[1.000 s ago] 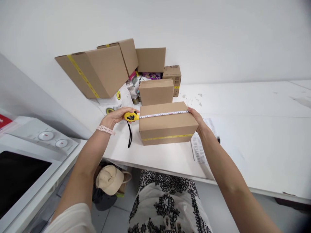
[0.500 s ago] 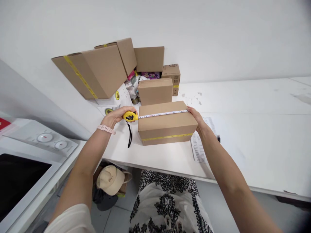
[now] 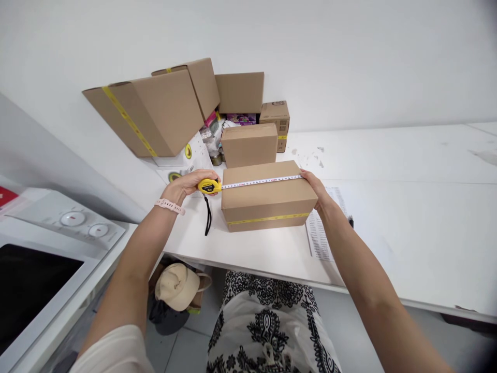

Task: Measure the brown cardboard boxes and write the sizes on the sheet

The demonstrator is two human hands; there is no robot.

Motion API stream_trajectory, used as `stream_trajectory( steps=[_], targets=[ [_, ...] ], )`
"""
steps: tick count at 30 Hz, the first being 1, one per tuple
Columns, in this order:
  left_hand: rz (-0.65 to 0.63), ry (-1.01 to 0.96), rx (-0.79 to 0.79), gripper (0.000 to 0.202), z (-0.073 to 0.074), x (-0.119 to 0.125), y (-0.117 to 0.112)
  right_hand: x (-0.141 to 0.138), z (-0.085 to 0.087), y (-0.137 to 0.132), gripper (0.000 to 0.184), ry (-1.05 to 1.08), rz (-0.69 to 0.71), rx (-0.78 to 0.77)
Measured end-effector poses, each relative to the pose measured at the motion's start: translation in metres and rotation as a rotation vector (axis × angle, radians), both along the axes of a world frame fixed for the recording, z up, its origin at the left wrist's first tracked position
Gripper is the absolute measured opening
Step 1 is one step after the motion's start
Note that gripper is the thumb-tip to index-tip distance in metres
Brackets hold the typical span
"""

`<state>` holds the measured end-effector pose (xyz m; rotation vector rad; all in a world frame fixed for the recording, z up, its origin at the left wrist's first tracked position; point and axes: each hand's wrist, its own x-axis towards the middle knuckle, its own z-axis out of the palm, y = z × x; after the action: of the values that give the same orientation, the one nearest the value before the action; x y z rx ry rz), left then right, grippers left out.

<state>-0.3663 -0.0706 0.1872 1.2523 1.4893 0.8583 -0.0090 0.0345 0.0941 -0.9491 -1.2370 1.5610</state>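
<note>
A brown cardboard box (image 3: pixel 267 202) sealed with yellow tape lies on the white table (image 3: pixel 407 223) in front of me. My left hand (image 3: pixel 185 185) is closed around a yellow tape measure (image 3: pixel 209 186) at the box's left edge; its black strap hangs down. The white tape blade (image 3: pixel 262 182) runs across the top of the box. My right hand (image 3: pixel 316 189) pinches the blade's end against the box's right edge.
Several more cardboard boxes (image 3: pixel 155 111) are stacked at the back left against the wall, with a smaller box (image 3: pixel 249 144) just behind mine. A printed sheet (image 3: pixel 320 233) lies under my right arm. A white appliance (image 3: pixel 46 254) stands at the left, a beige cap (image 3: pixel 176 286) below the table.
Nothing has moved apart from a slight shift of the camera; both hands keep the tape stretched over the box.
</note>
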Motion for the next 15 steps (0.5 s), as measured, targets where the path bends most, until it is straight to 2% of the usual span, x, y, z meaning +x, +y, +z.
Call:
stream_trajectory(
  steps=[6, 12, 15],
  targets=[
    [0.030, 0.007, -0.015, 0.022, -0.0003, 0.0026, 0.0026, 0.0004, 0.0024, -0.0028, 0.039, -0.014, 0.032, 0.035],
    [-0.011, 0.088, 0.017, 0.019, 0.0008, 0.0022, 0.0070, 0.0006, 0.0016, -0.0026, 0.039, -0.016, -0.022, 0.004],
    [-0.027, 0.121, 0.005, 0.016, 0.0030, 0.0027, 0.0092, 0.0006, -0.0019, 0.0013, 0.036, 0.021, 0.000, -0.005]
  ],
)
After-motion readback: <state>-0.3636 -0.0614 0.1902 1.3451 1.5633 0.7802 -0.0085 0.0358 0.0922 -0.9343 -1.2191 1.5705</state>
